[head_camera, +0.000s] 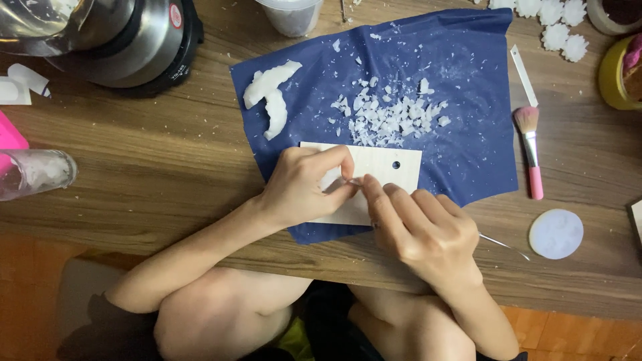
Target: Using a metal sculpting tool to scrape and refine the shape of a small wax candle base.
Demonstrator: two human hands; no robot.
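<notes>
My left hand (304, 187) pinches a small white piece, mostly hidden, against the pale board (394, 167) at bench centre. My right hand (424, 230) grips a thin metal pick (501, 244), tip meeting the piece. White flakes (388, 117) heaped at 12 o'clock on the blue sheet (468, 100). Risk: the pick slips off the slick piece into my left fingertips.

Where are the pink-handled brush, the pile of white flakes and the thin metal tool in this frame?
pink-handled brush (532, 157), head view, on the metal ferrule above the handle.
pile of white flakes (388, 117), head view, on the middle of the heap.
thin metal tool (505, 245), head view, on the shaft jutting from the right hand.
</notes>
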